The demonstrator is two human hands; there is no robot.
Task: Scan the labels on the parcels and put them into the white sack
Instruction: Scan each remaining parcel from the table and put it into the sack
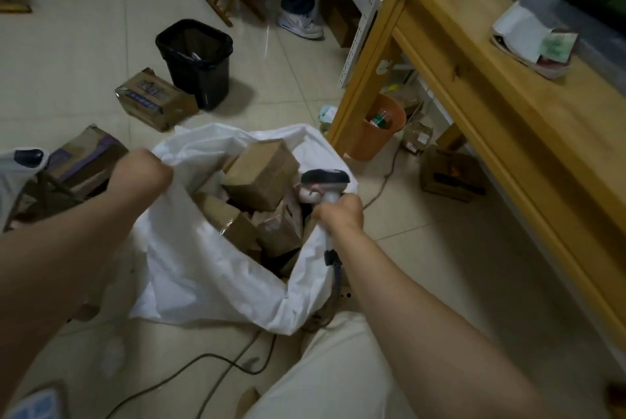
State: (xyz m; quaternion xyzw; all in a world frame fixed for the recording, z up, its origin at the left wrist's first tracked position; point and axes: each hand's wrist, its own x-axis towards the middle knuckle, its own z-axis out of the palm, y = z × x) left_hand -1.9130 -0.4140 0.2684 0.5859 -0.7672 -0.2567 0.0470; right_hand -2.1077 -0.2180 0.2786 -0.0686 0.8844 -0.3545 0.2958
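The left hand [142, 174] is gripping the rim of the white sack [203, 266], the right hand [338, 213] is clutching the scanner [325, 178], and a black bin [196, 59] is standing beyond them.

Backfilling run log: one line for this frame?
left hand grips white plastic sack | right hand grips grey handheld scanner | brown cardboard parcels in sack

Brown cardboard parcels [261, 178] lie in a white plastic sack [203, 269]; black plastic bin [196, 59] behind, yellow wooden table [508, 120] right.

Dim, soft indoor light, wide-angle bending at edges, slight blur throughout
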